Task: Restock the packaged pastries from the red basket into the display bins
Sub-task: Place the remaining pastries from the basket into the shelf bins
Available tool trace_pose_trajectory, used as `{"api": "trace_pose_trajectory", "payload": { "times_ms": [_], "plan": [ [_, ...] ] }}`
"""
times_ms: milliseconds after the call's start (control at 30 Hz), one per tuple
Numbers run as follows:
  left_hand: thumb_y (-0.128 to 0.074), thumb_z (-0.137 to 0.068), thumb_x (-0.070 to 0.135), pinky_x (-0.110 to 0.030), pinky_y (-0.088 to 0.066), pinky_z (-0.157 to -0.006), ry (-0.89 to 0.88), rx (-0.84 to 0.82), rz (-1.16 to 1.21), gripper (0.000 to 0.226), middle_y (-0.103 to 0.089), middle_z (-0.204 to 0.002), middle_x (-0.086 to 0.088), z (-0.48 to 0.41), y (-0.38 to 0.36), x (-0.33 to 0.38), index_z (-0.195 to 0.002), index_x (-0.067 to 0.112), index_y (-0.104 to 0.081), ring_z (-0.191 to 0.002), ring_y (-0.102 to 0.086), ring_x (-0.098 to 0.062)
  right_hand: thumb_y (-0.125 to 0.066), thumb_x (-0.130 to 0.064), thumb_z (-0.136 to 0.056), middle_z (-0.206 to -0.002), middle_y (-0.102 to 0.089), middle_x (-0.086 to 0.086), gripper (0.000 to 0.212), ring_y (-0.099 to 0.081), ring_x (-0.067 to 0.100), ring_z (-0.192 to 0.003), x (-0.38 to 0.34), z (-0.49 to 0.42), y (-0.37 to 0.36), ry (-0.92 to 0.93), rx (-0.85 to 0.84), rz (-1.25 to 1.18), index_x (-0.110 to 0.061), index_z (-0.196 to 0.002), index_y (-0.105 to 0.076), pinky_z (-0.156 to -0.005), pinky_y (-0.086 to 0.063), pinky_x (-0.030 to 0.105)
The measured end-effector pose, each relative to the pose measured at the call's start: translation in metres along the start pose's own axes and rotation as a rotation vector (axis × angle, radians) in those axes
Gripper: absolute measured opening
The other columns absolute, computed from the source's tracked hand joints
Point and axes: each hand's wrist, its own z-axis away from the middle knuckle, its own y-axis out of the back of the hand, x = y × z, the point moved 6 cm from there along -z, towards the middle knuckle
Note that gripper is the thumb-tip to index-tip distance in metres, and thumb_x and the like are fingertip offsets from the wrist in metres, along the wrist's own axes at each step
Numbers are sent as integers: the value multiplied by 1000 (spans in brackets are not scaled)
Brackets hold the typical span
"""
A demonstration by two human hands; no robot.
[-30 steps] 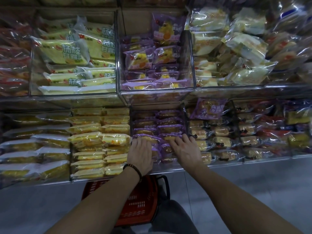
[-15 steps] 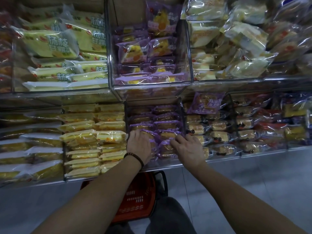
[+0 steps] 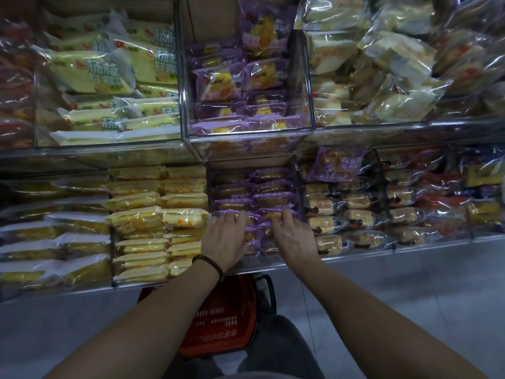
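1. Where the head view looks down on the lower shelf, the left hand (image 3: 224,240) and right hand (image 3: 294,240) lie side by side on the purple packs (image 3: 269,198) in the middle bin (image 3: 297,181).
2. The left fingers (image 3: 232,218) are spread and nearly straight, pressing flat on the front packs. The right fingers (image 3: 284,218) are stretched out the same way over the packs beside them.
3. The basket (image 3: 218,320) sits on the floor (image 3: 382,296) below the shelf, between the forearms and apart from both hands.
4. Yellow packs (image 3: 157,216) fill the bin just left. A dark bracelet (image 3: 209,263) circles the left wrist.
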Motion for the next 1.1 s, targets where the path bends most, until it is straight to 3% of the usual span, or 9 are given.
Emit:
{"api": "trace_pose_trajectory", "payload": {
  "times_ms": [133,200,300,433,500,600,800,867,1100],
  "plan": [
    [-80,-75,63,-46,-49,-88,-92,91,39,62,-62,-112,-2,5,15,0,-116,22,-57,-98,-63,-26,-86,-38,-79,-129,-47,12,71,-67,22,-72,6,9,7,-1,-36,-106,-18,-132,-44,-55,-53,31],
    [-85,-75,50,-44,-51,-80,-217,148,8,46,-68,-101,1,11,15,4,-106,23,-66,-89,-65,-24,-72,-49,-88,-124,-46,7,58,-65,21,-77,16,9,27,35,65,-200,-19,-131,-46,-56,-55,32],
    [-81,-80,18,-36,-56,-70,-435,93,-31,29,-72,-95,2,18,-2,16,-107,23,-70,-77,-70,-23,-67,-40,-93,-108,-54,3,32,-56,17,-77,60,-3,63,-50,300,-276,-18,-115,-59,-58,-43,27],
    [-64,-98,18,-39,-57,-78,-281,-1,-45,28,-66,-120,-4,15,4,15,-125,24,-60,-90,-71,-24,-70,-21,-91,-120,-54,18,37,-58,36,-102,134,-27,89,-415,364,-411,-5,-121,-56,-77,-51,41],
    [-59,-100,16,-40,-55,-84,-231,-25,-59,31,-63,-125,-5,10,7,18,-129,24,-55,-99,-70,-26,-69,-20,-91,-129,-48,26,43,-51,44,-115,161,-38,89,-565,255,-383,0,-125,-52,-90,-50,49],
    [-58,-99,15,-41,-54,-88,-208,-80,-37,32,-62,-127,-5,6,9,21,-129,26,-53,-105,-68,-27,-66,-24,-93,-137,-45,30,44,-43,45,-128,184,-49,85,-603,71,-251,-1,-129,-55,-104,-47,52],
    [-58,-97,30,-34,-55,-80,-146,-101,249,14,-65,-116,10,3,14,5,-109,37,-58,-103,-65,-17,-64,-33,-99,-131,-53,33,44,-54,42,-119,197,-61,68,-608,-41,-308,3,-125,-61,-100,-50,44],
    [-55,-97,31,-36,-57,-79,-84,-106,348,10,-67,-112,11,1,17,0,-105,37,-57,-99,-66,-15,-67,-25,-98,-126,-57,31,38,-61,44,-111,197,-63,70,-631,-17,-400,4,-121,-64,-97,-54,45],
    [-62,-98,39,-31,-53,-68,43,-69,591,3,-66,-90,15,-5,38,-17,-96,38,-60,-78,-63,-5,-70,-18,-95,-115,-57,16,22,-60,36,-98,179,-37,95,-536,262,-536,-12,-113,-60,-87,-56,51]
  ]
}}
